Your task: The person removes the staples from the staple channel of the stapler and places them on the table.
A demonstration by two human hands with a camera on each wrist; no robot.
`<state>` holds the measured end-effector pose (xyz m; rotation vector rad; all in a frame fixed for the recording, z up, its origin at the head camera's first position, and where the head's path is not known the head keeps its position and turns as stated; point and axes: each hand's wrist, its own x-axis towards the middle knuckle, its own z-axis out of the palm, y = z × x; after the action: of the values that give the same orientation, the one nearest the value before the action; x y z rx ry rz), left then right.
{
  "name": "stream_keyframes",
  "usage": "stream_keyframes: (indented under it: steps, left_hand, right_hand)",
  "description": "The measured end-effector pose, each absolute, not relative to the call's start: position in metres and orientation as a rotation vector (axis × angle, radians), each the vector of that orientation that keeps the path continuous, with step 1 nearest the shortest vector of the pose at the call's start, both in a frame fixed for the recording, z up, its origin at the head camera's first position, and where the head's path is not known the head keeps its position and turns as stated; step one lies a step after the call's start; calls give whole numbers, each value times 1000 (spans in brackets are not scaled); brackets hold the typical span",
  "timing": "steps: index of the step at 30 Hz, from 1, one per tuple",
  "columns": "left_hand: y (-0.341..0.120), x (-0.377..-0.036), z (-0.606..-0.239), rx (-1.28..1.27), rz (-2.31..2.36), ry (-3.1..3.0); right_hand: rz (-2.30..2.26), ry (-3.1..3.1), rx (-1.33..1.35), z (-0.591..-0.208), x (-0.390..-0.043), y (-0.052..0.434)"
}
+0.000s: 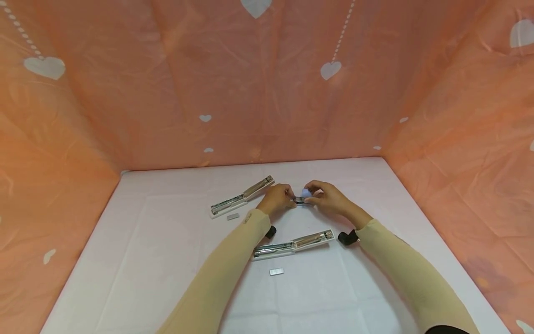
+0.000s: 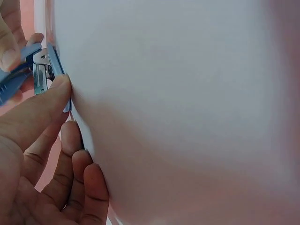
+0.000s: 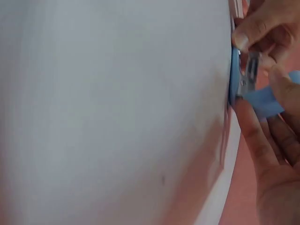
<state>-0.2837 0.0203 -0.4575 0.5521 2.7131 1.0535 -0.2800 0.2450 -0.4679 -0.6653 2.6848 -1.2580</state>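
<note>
A small blue stapler (image 1: 306, 193) is between the two hands at the back of the table, its top swung up from its base. My left hand (image 1: 277, 199) pinches the blue base (image 2: 57, 63) near one end, thumb on top. At the other end, my right hand (image 1: 332, 198) holds the raised blue top (image 3: 266, 101) between thumb and fingers. A metal staple channel (image 2: 40, 75) shows between base and top. Whether staples lie in that channel, I cannot tell.
Two white staplers lie opened out flat: one (image 1: 242, 197) left of the hands, another (image 1: 293, 245) nearer the front. Beside each is a short staple strip, one (image 1: 232, 216) at left and one (image 1: 276, 272) in front. An orange curtain (image 1: 250, 93) borders the white table (image 1: 167, 241).
</note>
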Motion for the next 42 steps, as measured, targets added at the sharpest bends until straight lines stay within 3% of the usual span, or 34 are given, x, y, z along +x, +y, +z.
stream_keyframes:
  steps: [19,42]
  left_hand:
    - [22,-278,-459,552,1059,2681]
    - [20,-279,-455,521,1067,2672]
  right_hand:
    - [-1468,2582,-672,-473,-274,274]
    - [-1129,2781,-512,-471,-273,284]
